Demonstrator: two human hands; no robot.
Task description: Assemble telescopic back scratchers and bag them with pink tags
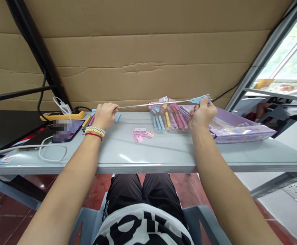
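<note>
A telescopic back scratcher (153, 104), its thin metal rod drawn out long, spans the space between my hands above the table. My left hand (106, 114) is closed around one end, which its fingers hide. At the other end, my right hand (203, 110) pinches the light blue claw-shaped head (199, 99). Behind the rod lie several packaged back scratchers (167, 117) with blue, yellow and pink handles in clear bags. Small pink printed cards (142, 134) rest on the table in front of them. A short light blue piece (118, 118) lies just right of my left hand.
An open purple box (242, 131) with clear plastic inside stands at the right of the grey table (150, 153). At the left are a phone (70, 131), a yellow device (61, 116), white cables and colourful handles (89, 120). Cardboard (148, 51) walls the back.
</note>
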